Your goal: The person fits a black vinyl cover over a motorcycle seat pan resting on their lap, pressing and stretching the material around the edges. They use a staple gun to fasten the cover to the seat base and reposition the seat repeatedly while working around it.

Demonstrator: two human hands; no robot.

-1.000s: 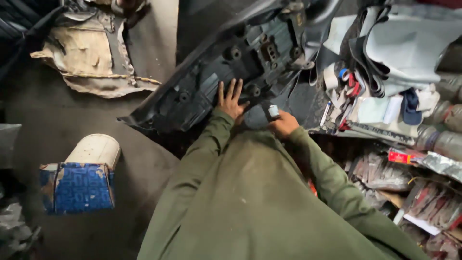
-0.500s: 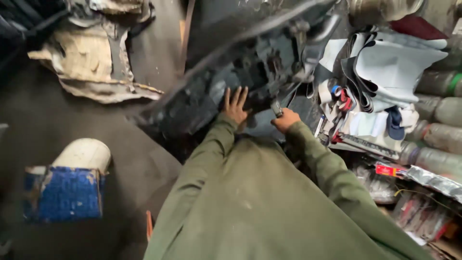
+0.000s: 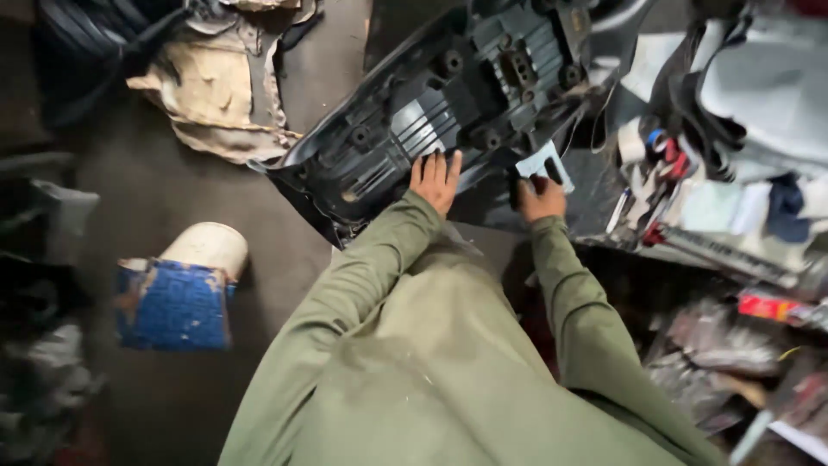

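Since half a second ago, left hand (image 3: 435, 179) remains flat, unclenched, on the ribbed black plastic seat base (image 3: 448, 112) while right hand (image 3: 541, 197) has clenched a pale blue-grey tool (image 3: 542, 162), bracing continues.

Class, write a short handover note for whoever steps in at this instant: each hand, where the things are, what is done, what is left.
Left hand: flat, fingers spread, pressing on the ribbed underside of the upturned black seat base.
Right hand: gripping a dark tool with a pale piece at the base's near edge.
Done: base is turned underside up and steadied.
Left: work at the near edge looks unfinished; what exactly, the view doesn't show.
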